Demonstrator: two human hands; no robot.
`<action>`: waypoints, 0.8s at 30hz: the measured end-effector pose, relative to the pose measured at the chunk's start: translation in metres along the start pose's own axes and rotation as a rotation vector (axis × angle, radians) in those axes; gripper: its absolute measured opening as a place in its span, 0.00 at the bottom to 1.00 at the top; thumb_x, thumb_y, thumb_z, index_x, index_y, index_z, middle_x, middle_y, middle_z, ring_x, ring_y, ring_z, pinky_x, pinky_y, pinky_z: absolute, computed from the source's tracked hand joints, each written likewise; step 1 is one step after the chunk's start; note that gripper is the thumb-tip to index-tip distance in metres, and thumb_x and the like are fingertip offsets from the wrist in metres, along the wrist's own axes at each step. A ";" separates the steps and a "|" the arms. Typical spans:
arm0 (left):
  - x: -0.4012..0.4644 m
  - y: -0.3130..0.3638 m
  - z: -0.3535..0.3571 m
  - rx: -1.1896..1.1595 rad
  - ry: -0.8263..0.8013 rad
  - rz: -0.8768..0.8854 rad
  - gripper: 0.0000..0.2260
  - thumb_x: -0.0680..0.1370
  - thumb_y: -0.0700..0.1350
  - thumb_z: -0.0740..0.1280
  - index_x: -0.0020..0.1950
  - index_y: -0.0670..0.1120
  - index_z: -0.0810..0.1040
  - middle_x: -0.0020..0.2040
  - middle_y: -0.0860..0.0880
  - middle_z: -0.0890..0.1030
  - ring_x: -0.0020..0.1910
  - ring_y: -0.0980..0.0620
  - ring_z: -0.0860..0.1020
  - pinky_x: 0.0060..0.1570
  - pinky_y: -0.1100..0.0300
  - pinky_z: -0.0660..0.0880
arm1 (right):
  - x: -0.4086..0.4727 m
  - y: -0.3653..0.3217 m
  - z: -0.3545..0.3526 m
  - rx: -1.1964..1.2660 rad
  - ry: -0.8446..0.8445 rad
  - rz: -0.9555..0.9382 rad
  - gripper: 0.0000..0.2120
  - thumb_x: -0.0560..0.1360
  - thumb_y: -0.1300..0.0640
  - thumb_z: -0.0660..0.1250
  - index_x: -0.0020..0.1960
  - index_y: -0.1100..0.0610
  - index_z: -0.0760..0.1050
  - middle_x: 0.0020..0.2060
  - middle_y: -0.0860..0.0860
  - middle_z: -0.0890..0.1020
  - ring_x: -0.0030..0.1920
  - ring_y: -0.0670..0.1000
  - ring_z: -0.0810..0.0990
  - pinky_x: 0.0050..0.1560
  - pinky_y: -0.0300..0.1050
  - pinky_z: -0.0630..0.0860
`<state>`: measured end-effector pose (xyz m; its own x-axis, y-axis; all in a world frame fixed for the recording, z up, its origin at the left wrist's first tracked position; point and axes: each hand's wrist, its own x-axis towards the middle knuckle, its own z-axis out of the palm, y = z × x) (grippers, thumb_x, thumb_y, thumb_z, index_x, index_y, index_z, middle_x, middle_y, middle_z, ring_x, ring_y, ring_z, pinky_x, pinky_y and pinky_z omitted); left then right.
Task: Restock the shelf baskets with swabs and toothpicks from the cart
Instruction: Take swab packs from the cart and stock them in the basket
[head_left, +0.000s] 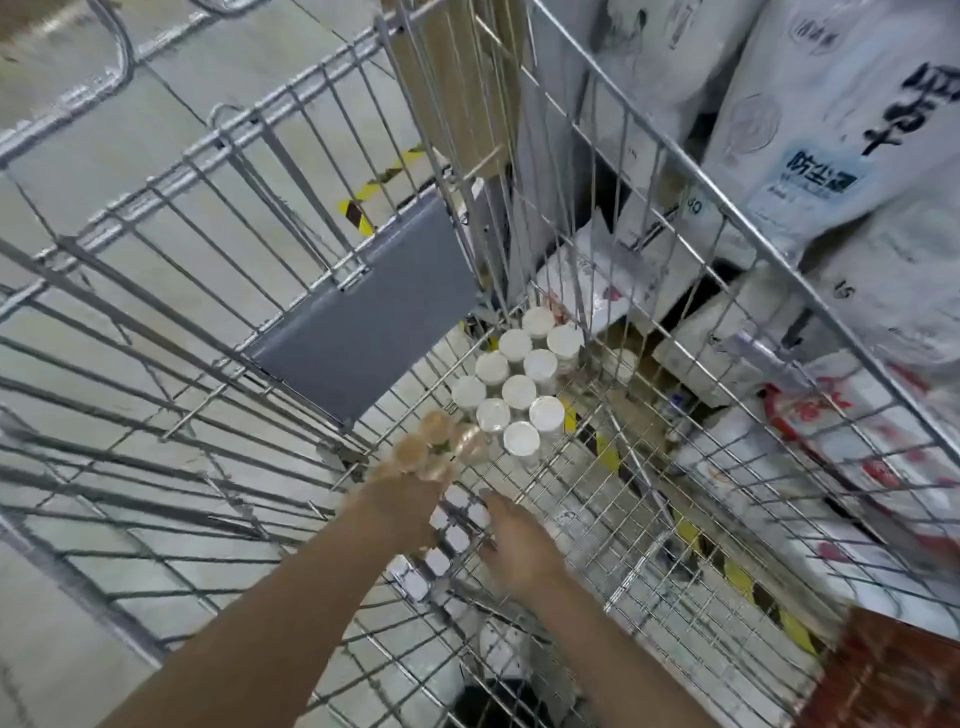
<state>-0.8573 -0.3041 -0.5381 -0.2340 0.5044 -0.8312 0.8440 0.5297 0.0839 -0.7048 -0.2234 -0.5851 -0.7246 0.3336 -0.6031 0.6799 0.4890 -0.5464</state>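
Note:
I look down into a wire cart (649, 499). A shrink-wrapped pack of round white-lidded jars (519, 389) stands on its floor. Just left of it is a blurred pack of brown-lidded jars (431, 449), and my left hand (408, 512) holds that pack from below. A row of small square white-lidded boxes (447, 545) lies between my hands. My right hand (514, 540) reaches over the boxes with its fingers stretched out and touching them. Motion blur hides the fingertips of both hands.
The cart's grey fold-down seat flap (363, 322) stands at the back left. Shelves with white bagged goods (810, 171) and packets (857, 467) run along the right, outside the cart wall. Yellow-black floor tape (737, 571) shows through the mesh.

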 end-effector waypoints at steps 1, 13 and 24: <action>0.005 -0.002 0.004 0.004 0.021 -0.019 0.19 0.76 0.47 0.64 0.66 0.51 0.68 0.59 0.48 0.77 0.57 0.46 0.76 0.54 0.52 0.75 | 0.003 0.002 0.002 -0.008 0.005 -0.007 0.26 0.77 0.58 0.64 0.72 0.54 0.61 0.63 0.51 0.73 0.61 0.52 0.73 0.61 0.47 0.72; 0.013 0.024 0.008 0.157 0.017 -0.023 0.24 0.73 0.58 0.67 0.64 0.47 0.71 0.58 0.46 0.75 0.57 0.45 0.75 0.55 0.51 0.74 | -0.014 0.038 0.009 0.106 0.203 0.070 0.22 0.77 0.56 0.65 0.69 0.49 0.64 0.54 0.46 0.79 0.50 0.47 0.78 0.46 0.43 0.77; 0.012 0.065 0.012 0.335 -0.002 -0.187 0.27 0.78 0.52 0.65 0.71 0.41 0.63 0.71 0.38 0.63 0.65 0.43 0.69 0.59 0.50 0.73 | -0.041 0.061 -0.002 0.175 0.187 0.089 0.20 0.77 0.51 0.66 0.67 0.48 0.67 0.49 0.41 0.79 0.47 0.41 0.78 0.44 0.33 0.75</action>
<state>-0.7993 -0.2714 -0.5494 -0.3977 0.4186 -0.8165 0.8980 0.3601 -0.2528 -0.6332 -0.2056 -0.5926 -0.6582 0.5200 -0.5444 0.7392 0.3094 -0.5982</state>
